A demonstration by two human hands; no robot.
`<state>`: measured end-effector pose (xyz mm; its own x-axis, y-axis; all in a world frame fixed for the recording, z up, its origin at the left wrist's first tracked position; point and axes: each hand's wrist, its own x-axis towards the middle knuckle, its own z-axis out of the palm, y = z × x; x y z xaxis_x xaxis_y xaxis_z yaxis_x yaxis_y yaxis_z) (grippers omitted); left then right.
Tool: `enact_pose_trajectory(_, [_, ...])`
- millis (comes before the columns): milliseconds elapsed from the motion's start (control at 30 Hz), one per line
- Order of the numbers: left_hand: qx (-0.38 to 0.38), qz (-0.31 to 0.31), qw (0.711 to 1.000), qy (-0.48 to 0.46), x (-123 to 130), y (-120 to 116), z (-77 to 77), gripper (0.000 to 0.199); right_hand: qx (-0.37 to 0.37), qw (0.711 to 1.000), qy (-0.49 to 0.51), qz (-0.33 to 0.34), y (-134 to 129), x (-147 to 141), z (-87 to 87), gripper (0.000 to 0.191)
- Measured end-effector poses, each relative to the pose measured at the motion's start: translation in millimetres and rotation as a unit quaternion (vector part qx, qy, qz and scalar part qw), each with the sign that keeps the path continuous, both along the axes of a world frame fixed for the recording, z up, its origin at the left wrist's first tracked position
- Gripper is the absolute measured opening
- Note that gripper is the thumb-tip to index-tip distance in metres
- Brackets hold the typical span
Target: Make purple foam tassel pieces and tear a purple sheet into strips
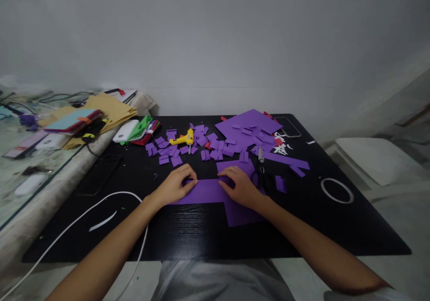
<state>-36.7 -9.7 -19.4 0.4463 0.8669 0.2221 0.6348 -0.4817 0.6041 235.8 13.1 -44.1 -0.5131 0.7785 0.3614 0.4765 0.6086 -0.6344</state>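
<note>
A purple paper strip [204, 191] lies across the black table in front of me. My left hand [177, 185] has its thumb on the strip's left part, with the fingers curled at the upper edge. At the right part of the strip, my right hand [240, 188] grips the same edge between thumb and fingers. Beneath the right hand and the strip's right end is a larger purple sheet [237, 213]. Black-handled scissors [261, 169] lie just beyond my right hand, partly hidden by it. Many small folded purple pieces [174, 151] are scattered beyond both hands.
A yellow glue gun [183, 139] rests among the pieces. Farther back lie a purple sheet [250, 122] and white scraps [282, 145]. A tape ring [337, 190] is at right; a white cable [116, 194] crosses the left. A cluttered glass-topped surface [63, 157] adjoins the table.
</note>
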Motion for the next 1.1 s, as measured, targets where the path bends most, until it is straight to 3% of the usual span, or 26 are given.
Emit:
enact_pose_trajectory(200, [-0.052,-0.033,0.998,-0.019,11,0,12.5,0.009,-0.07,0.997,0.036,0.003,-6,-5,8.5,0.008])
enact_pose_trajectory(533, [-0.097,-0.06,0.993,-0.015,52,5,27.9,0.009,-0.081,0.995,0.053,0.016,-10,-3,14.2,0.008])
enact_pose_trajectory(633, [-0.122,-0.051,0.991,0.002,34,6,30.3,0.01,-0.083,0.995,0.061,0.004,-5,2,16.2,0.009])
enact_pose_trajectory(767, [-0.162,-0.042,0.986,-0.002,-24,8,32.3,0.012,-0.103,0.992,0.075,-0.018,5,10,17.8,0.01])
enact_pose_trajectory(900, [-0.175,0.009,0.985,-0.004,-75,11,35.7,0.022,-0.123,0.987,0.101,-0.031,10,14,18.2,0.01])
enact_pose_trajectory(1000, [-0.157,0.044,0.986,-0.014,-81,15,38.2,0.03,-0.139,0.983,0.114,-0.033,11,15,17.7,0.01])
enact_pose_trajectory(1100, [-0.106,0.075,0.991,-0.011,-60,18,39.1,0.032,-0.149,0.982,0.118,-0.023,11,15,17.3,0.011])
